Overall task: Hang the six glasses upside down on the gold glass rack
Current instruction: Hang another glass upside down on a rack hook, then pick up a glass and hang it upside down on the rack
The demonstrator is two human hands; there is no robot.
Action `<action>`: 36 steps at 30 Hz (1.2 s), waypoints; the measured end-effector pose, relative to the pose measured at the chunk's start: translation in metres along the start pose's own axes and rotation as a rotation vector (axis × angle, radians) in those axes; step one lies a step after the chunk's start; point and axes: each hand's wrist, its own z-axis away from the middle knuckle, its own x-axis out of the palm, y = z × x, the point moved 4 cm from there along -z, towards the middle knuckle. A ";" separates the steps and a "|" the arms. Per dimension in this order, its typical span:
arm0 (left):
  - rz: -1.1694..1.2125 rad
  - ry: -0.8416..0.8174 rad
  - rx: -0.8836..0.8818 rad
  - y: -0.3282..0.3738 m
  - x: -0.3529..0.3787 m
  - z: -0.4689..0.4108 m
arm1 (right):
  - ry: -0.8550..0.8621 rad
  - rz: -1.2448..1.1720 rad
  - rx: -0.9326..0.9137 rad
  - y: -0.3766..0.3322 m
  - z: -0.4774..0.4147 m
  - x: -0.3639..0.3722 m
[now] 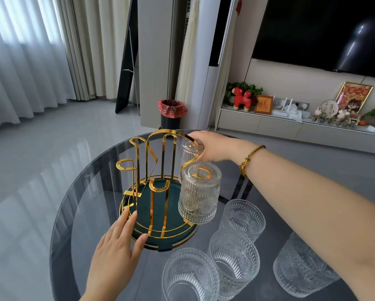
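The gold glass rack [153, 170] with a dark green round base stands on the round glass table [78, 192]. One ribbed clear glass [199, 192] hangs upside down on a near right prong. Behind it, my right hand [212, 146] grips a second upside-down glass [191, 151] over a far right prong. My left hand [117, 242] rests flat on the base's front left rim, fingers apart. Several upright glasses stand on the table at the right front: one [243, 218], one [234, 259], one [191, 276], and one [299, 270] partly hidden under my right forearm.
The table's edge curves round at the left and far side. Beyond it stand a black bin with a red bag [172, 114], a white pillar, curtains at the left, and a low TV cabinet [291, 127] with ornaments at the right.
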 end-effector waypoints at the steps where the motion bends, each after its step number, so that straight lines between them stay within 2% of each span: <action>1: 0.000 0.002 -0.001 0.000 0.000 0.000 | 0.003 0.003 0.004 0.001 0.001 0.000; 10: 0.023 0.019 0.014 0.002 -0.002 0.004 | 0.115 -0.039 0.089 0.017 0.045 -0.015; 17: 0.035 0.008 0.022 0.006 -0.005 0.009 | 0.210 -0.203 0.182 0.041 0.138 -0.005; 24: 0.007 0.023 0.006 0.008 -0.004 0.013 | 0.664 -0.602 0.335 0.080 0.255 0.041; 28: -0.011 0.016 0.008 0.009 -0.003 0.015 | 0.819 -0.703 0.482 0.092 0.297 0.088; 30: -0.025 0.001 0.027 0.011 -0.002 0.017 | 0.828 -0.753 0.554 0.097 0.305 0.108; 33: -0.085 -0.046 0.048 0.010 -0.004 0.021 | 0.738 -0.809 0.626 0.102 0.302 0.133; 36: -0.122 -0.073 0.070 0.010 -0.008 0.026 | 0.688 -0.721 0.729 0.102 0.292 0.147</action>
